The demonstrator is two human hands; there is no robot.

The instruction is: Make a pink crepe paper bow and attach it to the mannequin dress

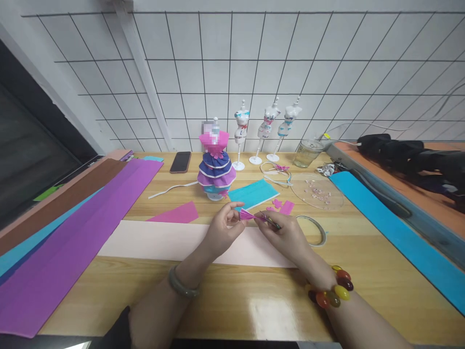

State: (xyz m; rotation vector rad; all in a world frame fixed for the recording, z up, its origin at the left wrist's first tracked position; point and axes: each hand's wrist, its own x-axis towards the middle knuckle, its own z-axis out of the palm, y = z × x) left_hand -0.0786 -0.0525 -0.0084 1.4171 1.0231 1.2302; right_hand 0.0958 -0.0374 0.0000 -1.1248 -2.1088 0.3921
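Observation:
A small piece of pink pleated paper [247,214], spread like a fan at its left end and gathered narrow at its right, is between my hands above a pale pink paper strip [156,242]. The thumb and fingers of my left hand [225,228] hold its wide end. My right hand [283,232] pinches the narrow end, and a slim, dark-handled tool [273,223] lies in the same grip; its kind is mostly hidden. Just beyond stand a small dress form in a layered paper dress [217,169] and a folded turquoise paper [254,194].
Pink scraps [286,207] and a tape roll [319,230] lie by my right hand. Farther back are three bare mannequins [241,128], a glass jar [307,152], a phone [180,162] and a dish of beads [317,191]. Purple sheets [90,232] and a blue strip [392,232] flank the table.

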